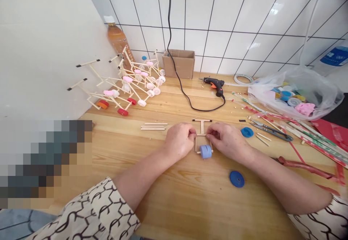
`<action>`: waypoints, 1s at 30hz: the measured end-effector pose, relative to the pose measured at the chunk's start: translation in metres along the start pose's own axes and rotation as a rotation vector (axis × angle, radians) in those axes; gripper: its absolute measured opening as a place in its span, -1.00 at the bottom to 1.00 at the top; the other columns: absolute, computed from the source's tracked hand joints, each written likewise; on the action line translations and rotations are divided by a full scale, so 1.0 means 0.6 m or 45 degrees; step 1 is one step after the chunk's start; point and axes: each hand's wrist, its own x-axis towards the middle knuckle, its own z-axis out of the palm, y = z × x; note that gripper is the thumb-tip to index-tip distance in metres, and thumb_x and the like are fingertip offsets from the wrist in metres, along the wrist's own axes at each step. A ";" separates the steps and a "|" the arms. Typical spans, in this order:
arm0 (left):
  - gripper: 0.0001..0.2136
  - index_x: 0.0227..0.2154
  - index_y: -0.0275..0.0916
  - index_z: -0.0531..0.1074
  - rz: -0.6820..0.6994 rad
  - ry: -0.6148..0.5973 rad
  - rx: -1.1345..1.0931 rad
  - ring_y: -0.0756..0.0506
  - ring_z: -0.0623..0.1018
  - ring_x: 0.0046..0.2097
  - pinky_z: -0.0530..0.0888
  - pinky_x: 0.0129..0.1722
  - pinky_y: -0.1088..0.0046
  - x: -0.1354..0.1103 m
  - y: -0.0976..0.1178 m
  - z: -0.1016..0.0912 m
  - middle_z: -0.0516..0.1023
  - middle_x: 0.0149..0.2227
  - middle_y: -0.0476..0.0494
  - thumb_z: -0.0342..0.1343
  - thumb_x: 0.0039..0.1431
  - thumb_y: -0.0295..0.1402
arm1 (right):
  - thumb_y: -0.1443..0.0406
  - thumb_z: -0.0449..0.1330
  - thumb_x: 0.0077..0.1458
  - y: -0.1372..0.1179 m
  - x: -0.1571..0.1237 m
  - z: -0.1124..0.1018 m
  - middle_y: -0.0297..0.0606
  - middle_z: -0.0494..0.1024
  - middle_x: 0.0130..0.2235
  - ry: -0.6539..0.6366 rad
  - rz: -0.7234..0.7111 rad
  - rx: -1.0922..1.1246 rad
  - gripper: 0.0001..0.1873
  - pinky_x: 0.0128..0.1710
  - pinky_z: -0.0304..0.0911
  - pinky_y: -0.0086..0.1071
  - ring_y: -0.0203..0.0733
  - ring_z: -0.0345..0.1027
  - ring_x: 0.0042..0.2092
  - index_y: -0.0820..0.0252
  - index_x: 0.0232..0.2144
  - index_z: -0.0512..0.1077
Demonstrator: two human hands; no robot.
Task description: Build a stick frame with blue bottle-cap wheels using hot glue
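Observation:
Between my hands on the table lies a small wooden stick frame [202,127], T-shaped at its far end with a dark-tipped crossbar. A pair of light blue bottle caps [206,152] sits on a short stick at its near end. My left hand [179,141] pinches the left end of the frame's middle cross stick. At the opposite end of that stick, the fingers of my right hand [230,140] are closed in a pinch; the exact contact is partly hidden. A blue cap [247,132] and a darker blue disc [237,179] lie near my right hand and forearm.
Loose sticks [154,126] lie left of my hands. Finished stick models [127,80] crowd the back left beside a bottle [118,37]. Behind are a cardboard box [179,66] and a corded glue gun [214,84]. Scissors [272,130] and a bag of caps [296,91] are right.

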 end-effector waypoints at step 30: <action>-0.75 -0.48 -0.26 0.51 0.095 -0.057 -0.244 -0.02 0.44 -0.44 0.28 -0.44 0.51 0.003 -0.006 -0.006 0.53 -0.50 -0.01 -0.03 0.16 -0.31 | 0.37 0.06 0.09 -0.004 -0.003 0.012 -0.22 0.44 -0.36 0.123 -0.076 -0.088 -0.90 -0.40 0.08 -0.38 -0.17 0.30 -0.29 0.20 -0.44 0.35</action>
